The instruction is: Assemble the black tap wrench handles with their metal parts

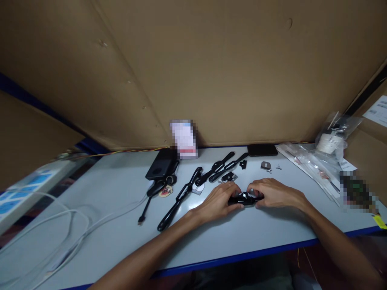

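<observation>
A black spokeshave [245, 198] is held level just above the table or resting on it; I cannot tell which. My left hand [222, 198] is closed round its left handle, and my right hand [272, 193] grips the right end. Both thumbs and fingers hide most of the handles. Beyond my hands, more black spokeshave bodies lie on the table, one long body [180, 198] slanting left of my left hand. A small black metal part [229, 177] sits just past my left fingers. Past my right hand lie a grey slotted blade [266, 165] and small silver screws [278, 167].
A dark phone [262, 150] lies at the back of the table [127, 237]. Clear plastic bags [311, 161] fill the right side. On the left are a black power bank [161, 164], a short cable and loops of white cable [72, 225]. Cardboard walls [229, 72] enclose the back.
</observation>
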Available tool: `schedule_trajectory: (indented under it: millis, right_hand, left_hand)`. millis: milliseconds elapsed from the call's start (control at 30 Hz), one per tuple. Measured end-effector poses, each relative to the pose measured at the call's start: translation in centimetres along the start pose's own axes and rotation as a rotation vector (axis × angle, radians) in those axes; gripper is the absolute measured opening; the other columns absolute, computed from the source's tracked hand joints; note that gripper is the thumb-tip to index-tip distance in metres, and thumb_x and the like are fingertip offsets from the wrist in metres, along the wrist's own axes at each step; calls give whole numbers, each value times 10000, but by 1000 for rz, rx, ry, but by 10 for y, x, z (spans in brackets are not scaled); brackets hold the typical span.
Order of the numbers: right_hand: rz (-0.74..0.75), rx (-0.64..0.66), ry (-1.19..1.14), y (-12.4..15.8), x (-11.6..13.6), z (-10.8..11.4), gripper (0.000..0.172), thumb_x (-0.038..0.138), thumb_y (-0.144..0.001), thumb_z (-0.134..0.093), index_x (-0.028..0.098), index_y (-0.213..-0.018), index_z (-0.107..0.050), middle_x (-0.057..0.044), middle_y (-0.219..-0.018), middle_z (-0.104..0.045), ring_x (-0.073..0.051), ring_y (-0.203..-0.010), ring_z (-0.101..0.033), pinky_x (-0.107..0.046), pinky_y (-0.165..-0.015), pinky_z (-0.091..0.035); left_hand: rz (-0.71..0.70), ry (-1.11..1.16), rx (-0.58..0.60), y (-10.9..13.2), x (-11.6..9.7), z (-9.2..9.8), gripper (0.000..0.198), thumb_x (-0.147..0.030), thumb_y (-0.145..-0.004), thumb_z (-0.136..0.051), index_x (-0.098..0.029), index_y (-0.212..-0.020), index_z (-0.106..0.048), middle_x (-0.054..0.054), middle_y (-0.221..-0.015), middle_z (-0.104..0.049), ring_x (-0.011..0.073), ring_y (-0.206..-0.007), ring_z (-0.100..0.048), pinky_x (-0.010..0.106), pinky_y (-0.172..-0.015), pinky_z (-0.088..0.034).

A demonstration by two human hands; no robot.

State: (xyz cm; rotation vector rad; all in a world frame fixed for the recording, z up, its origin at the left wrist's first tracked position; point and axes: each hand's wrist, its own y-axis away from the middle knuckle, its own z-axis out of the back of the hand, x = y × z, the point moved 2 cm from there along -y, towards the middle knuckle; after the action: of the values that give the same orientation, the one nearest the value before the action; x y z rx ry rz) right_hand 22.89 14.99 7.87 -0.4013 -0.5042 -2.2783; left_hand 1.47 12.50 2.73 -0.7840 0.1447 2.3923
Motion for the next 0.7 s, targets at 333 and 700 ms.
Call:
schedule_trajectory:
  millis: [333, 700]
  right_hand:
    - [19, -42, 10, -2, 4, -7, 168, 77, -798, -603, 209, -886, -660, -32, -870, -723, -195, -791, -603, -286, -702, -329]
    - [-44, -21, 12, -1, 6, -4, 194, 108, -810, -620, 209, -967, -670, -46, -880, -717, -207, -803, -601, -286, -689, -326]
  left_hand:
    - [-24, 41, 25, 0, 4, 2, 237, -380, -899, -713, -222, -1055, -631, 29, -952, -630, 220, -897, -584, 335, -794, -430]
    - [-14, 52, 26, 1, 4, 3, 216, -356, -898, -704, -214, -1037, -618, 24, -943, -618, 201, -862, -561, 326, -777, -424]
